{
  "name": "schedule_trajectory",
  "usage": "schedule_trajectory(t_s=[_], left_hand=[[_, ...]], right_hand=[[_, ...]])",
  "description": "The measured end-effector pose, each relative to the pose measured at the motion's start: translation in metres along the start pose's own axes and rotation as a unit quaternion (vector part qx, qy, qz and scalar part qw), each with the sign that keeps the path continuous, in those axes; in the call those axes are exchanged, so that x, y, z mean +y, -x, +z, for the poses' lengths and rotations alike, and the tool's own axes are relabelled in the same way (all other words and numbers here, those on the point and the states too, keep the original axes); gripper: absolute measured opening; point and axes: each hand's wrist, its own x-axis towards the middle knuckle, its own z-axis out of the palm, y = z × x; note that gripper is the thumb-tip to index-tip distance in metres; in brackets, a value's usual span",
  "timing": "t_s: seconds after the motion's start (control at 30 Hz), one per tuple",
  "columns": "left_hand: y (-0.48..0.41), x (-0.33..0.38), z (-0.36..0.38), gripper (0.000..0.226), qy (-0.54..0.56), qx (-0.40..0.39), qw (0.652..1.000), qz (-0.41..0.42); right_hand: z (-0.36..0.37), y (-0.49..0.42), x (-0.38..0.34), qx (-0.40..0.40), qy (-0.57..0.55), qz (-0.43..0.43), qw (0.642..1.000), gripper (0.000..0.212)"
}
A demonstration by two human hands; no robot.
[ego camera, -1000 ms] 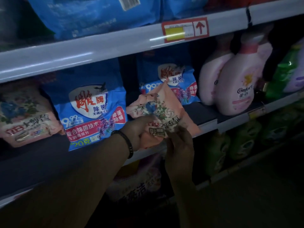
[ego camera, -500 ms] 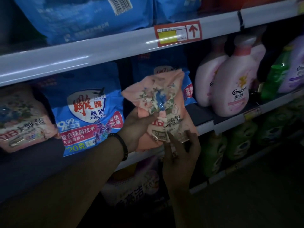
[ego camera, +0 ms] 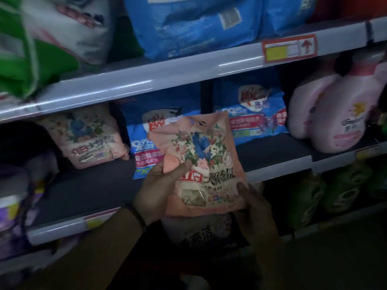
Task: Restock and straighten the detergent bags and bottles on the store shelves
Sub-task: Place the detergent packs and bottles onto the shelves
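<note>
From the head view, the pink detergent bag [ego camera: 201, 164] is held upright in the air in front of the middle shelf [ego camera: 83, 191], covering part of a blue bag [ego camera: 146, 130] that stands behind it. A matching pink bag [ego camera: 88, 137] sits further left on the same shelf, with bare shelf between them.

The soft pack is already creased near its top. Set down carelessly, it could slump forward off the shelf lip, or nudge the blue bag askew as it goes in.

The left hand [ego camera: 159, 185] grips the bag's left edge, thumb pressed on the front. The right hand [ego camera: 255, 204] holds the lower right corner, thumb on the front; its other fingers are hidden behind the pack.
</note>
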Motion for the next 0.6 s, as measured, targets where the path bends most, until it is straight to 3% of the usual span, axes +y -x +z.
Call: schedule_trajectory(t_s=[0.17, 0.4, 0.6], left_hand=[[0.041, 0.014, -0.075, 0.044, 0.027, 0.021, 0.998, -0.052], [0.076, 0.009, -0.159, 0.031, 0.085, 0.179, 0.980, -0.021], [0.068, 0.029, -0.225, 0.027, 0.022, 0.228, 0.973, 0.008]], right_hand=[[0.042, 0.015, 0.029, -0.066, 0.059, 0.012, 0.996, 0.045], [0.109, 0.032, 0.082, -0.060, 0.222, -0.015, 0.973, 0.031], [0.161, 0.034, 0.112, -0.040, 0.356, -0.053, 0.932, 0.029]])
